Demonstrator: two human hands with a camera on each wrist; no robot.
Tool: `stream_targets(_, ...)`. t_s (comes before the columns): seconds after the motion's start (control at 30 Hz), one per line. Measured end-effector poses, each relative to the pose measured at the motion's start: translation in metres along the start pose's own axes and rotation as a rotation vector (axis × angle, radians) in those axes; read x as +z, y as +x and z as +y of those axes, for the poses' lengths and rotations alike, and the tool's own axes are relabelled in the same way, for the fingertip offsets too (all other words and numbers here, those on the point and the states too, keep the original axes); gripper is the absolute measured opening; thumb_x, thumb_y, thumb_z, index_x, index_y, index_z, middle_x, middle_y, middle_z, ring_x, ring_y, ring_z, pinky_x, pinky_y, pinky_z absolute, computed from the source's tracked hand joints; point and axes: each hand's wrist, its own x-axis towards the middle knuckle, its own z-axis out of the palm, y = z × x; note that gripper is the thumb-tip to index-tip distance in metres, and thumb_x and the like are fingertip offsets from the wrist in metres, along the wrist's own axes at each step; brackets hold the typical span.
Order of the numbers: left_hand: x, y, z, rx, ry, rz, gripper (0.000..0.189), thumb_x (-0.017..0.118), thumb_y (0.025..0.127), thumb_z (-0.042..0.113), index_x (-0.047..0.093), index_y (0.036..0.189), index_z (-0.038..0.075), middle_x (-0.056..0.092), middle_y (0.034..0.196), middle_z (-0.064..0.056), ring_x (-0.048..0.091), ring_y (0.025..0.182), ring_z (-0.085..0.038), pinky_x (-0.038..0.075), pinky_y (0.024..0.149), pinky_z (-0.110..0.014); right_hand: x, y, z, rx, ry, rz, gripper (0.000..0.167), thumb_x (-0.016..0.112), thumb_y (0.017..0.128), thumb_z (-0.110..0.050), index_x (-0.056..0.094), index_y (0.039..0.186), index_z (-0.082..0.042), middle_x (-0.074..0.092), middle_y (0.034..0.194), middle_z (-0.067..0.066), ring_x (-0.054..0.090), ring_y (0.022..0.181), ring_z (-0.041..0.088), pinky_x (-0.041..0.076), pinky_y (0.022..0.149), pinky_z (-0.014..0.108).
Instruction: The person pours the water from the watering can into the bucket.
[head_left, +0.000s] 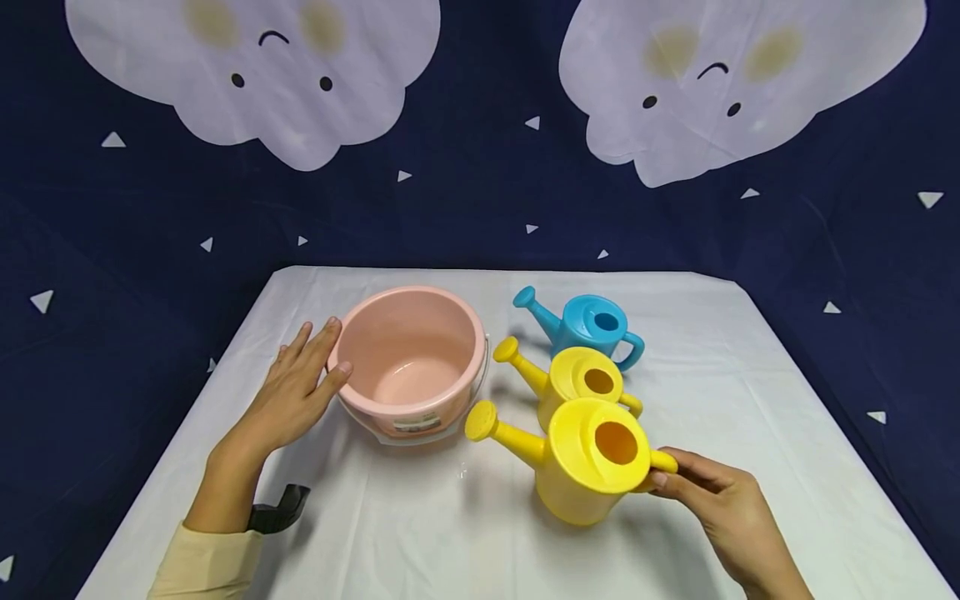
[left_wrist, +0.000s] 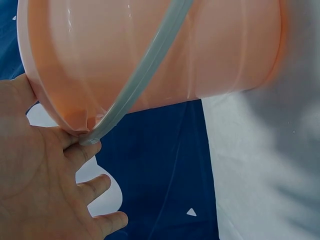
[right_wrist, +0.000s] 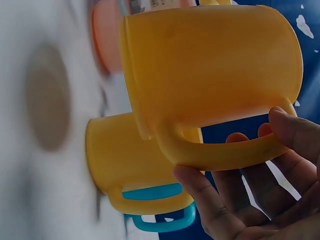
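A pink bucket stands upright left of the table's middle. My left hand, fingers straight and spread, touches its left side, the thumb at the rim. In the left wrist view, the fingers touch the bucket where its grey carrying handle joins. My right hand grips the handle of the nearest yellow watering can, holding it a little above the table with its spout pointing left. Just behind are a second yellow watering can and a blue watering can, both partly hidden by cans in front.
White cloth covers the table. A dark blue backdrop with white clouds and triangles hangs behind it. A black strap piece sits at the left wrist, above a cream sleeve.
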Motion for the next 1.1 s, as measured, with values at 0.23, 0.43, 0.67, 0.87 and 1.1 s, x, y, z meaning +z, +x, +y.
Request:
stream_targets(0.23, 0.000, 0.000, 0.000, -0.002, 0.003, -0.001, 0.065, 0.035, 0.100, 0.046, 0.012, 0.153, 0.016, 0.014, 0.160, -0.009, 0.000, 0.149, -0.033, -0.002, 0.116, -0.060, -0.009, 0.000, -0.014, -0.039, -0.014, -0.021, 0.044, 0.063, 0.089, -0.035, 0.061, 0.123, -0.007, 0.074, 0.101, 0.005, 0.070, 0.094, 0.018, 0.055, 0.081, 0.024)
stream_targets(0.43, 0.000, 0.000, 0.000, -0.003, -0.002, -0.004, 0.065, 0.035, 0.100, 0.046, 0.012, 0.153, 0.016, 0.013, 0.160, -0.009, -0.001, 0.149, -0.032, -0.003, 0.116, -0.060, -0.014, 0.002, -0.021, -0.185, 0.025, -0.024, 0.035, 0.062, 0.091, -0.015, 0.060, 0.121, 0.002, 0.075, 0.096, 0.007, 0.071, 0.088, 0.022, 0.056, 0.078, 0.025)
stream_targets(0.67, -0.001, 0.000, 0.001, -0.006, 0.004, -0.006, 0.065, 0.035, 0.100, 0.047, 0.012, 0.153, 0.017, 0.013, 0.160, -0.008, -0.001, 0.149, -0.032, -0.002, 0.117, -0.059, -0.015, 0.004, -0.025, -0.243, 0.036, -0.029, 0.032, 0.062, 0.090, -0.009, 0.060, 0.119, 0.005, 0.074, 0.094, 0.007, 0.071, 0.086, 0.023, 0.057, 0.077, 0.027)
stream_targets(0.87, -0.001, 0.001, 0.001, -0.004, 0.009, -0.005, 0.065, 0.034, 0.100, 0.047, 0.012, 0.153, 0.016, 0.013, 0.160, -0.008, -0.001, 0.149, -0.032, -0.002, 0.116, -0.060, -0.017, 0.005, -0.030, -0.280, 0.052, -0.032, 0.032, 0.061, 0.090, -0.006, 0.060, 0.119, 0.006, 0.074, 0.095, 0.006, 0.071, 0.085, 0.023, 0.057, 0.077, 0.026)
stream_targets(1.1, -0.001, 0.001, 0.002, -0.009, 0.009, -0.009, 0.065, 0.034, 0.100, 0.047, 0.012, 0.153, 0.017, 0.013, 0.160, -0.007, -0.001, 0.149, -0.032, -0.001, 0.116, -0.060, -0.022, 0.010, -0.040, -0.420, 0.100, -0.051, 0.028, 0.059, 0.089, 0.003, 0.059, 0.115, 0.011, 0.074, 0.093, 0.005, 0.072, 0.084, 0.020, 0.057, 0.075, 0.028)
